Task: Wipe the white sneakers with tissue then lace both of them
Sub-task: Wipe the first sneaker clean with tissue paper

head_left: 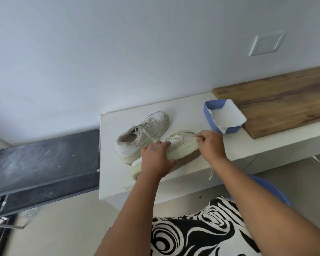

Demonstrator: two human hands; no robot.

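Two white sneakers sit on the white surface (174,109), and the nearer sneaker (181,146) serves as the landmark. Left of it and slightly behind, touching it, the laced sneaker (142,133) stands upright with its toe toward the wall. On the landmark's heel half the left hand (156,156) holds it tipped on its side, sole toward the person, thumb under the sole edge and fingers (164,144) curled over the upper. At its toe end the right hand (210,143) pinches the lace (183,133) between closed fingertips; a loose lace end hangs over the surface's front edge. Right of the landmark and farther back stands a blue tray (208,113) holding white tissue (229,115), beside a wooden board (277,97).
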